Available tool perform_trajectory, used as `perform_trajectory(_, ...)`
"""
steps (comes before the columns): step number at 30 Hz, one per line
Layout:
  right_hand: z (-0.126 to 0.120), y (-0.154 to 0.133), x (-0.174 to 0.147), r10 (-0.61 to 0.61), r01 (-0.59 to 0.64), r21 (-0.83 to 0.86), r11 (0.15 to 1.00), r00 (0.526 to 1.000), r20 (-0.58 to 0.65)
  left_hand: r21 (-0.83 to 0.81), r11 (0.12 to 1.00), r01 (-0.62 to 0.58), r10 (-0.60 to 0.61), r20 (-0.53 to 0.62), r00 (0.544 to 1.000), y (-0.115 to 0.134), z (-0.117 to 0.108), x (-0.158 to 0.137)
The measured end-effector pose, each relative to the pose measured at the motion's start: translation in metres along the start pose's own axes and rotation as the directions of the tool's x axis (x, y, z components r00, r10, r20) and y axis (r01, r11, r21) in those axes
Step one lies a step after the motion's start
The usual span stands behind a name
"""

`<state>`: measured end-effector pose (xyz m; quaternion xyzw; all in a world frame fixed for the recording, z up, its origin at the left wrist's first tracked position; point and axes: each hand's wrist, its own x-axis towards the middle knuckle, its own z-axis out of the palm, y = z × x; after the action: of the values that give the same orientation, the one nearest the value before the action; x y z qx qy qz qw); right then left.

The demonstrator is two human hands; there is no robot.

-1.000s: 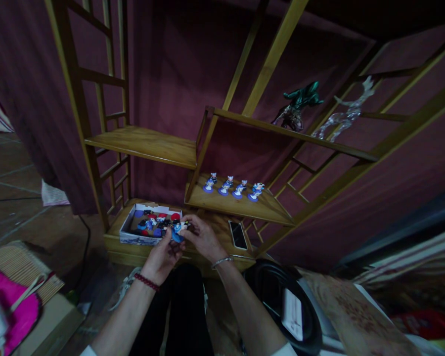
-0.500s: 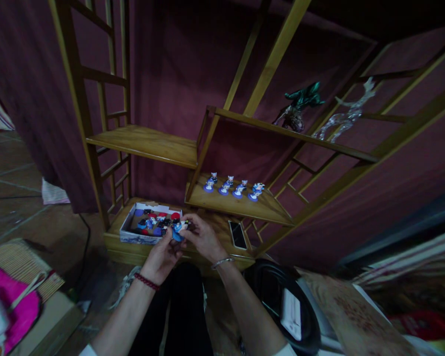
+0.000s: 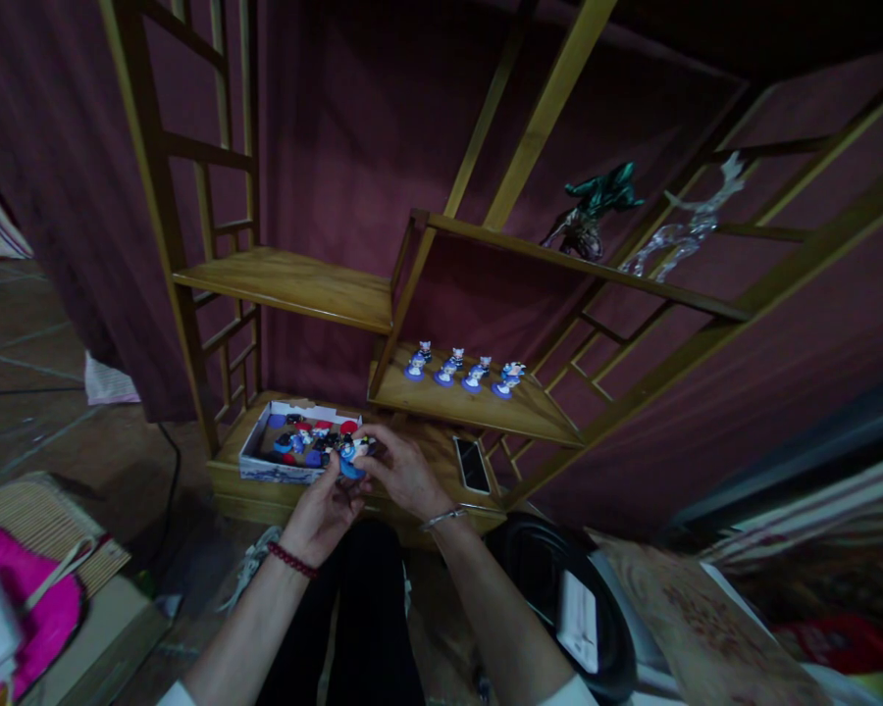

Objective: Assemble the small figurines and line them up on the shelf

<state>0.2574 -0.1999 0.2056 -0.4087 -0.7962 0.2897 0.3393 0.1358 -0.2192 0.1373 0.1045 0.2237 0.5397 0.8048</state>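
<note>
Between my two hands is a small blue-and-white figurine, gripped from both sides. My left hand has its thumb and fingers closed on the lower blue part. My right hand pinches the figurine near its white upper part. Just beyond lies an open cardboard box, with several small red, blue, black and white figurines and pieces inside. On the shelf above and to the right, several similar figurines stand upright on purple-blue round bases.
A phone lies on the low wooden ledge right of my hands. Higher up stand a green-and-dark ornament and a clear deer figure. A bare wooden shelf juts out above the box. At lower right is a black round-rimmed object.
The figurine has turned slightly between my fingers, and my right fingers have shifted a little to the left. Everything else stays in place.
</note>
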Motion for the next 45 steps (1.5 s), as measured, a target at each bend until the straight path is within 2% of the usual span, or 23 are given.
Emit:
perform_trajectory(15,0.005,-0.008,0.000,-0.033,0.024,-0.070,0.997,0.992,-0.126,-0.044,0.999,-0.024,0.021,-0.073,0.997,0.003,0.010,-0.005)
perform_trajectory(25,0.013,-0.010,-0.001,0.052,-0.074,-0.107,0.991,0.979,-0.199,-0.082,0.993,-0.083,0.082,-0.023,0.996,-0.001,0.002,-0.001)
perform_trajectory(33,0.015,-0.010,-0.001,0.065,-0.105,-0.159,0.982,0.970,-0.236,-0.048,0.993,-0.106,0.106,-0.002,0.994,-0.007,-0.010,0.008)
perform_trajectory(38,0.016,-0.010,-0.001,0.074,-0.129,-0.198,0.972,0.962,-0.263,-0.058,0.995,-0.086,0.086,0.001,0.996,-0.006,-0.008,0.006)
perform_trajectory(45,0.017,-0.013,-0.003,0.039,-0.138,-0.299,0.944,0.948,-0.316,-0.084,0.989,-0.119,0.120,0.000,0.993,-0.004,0.000,0.001)
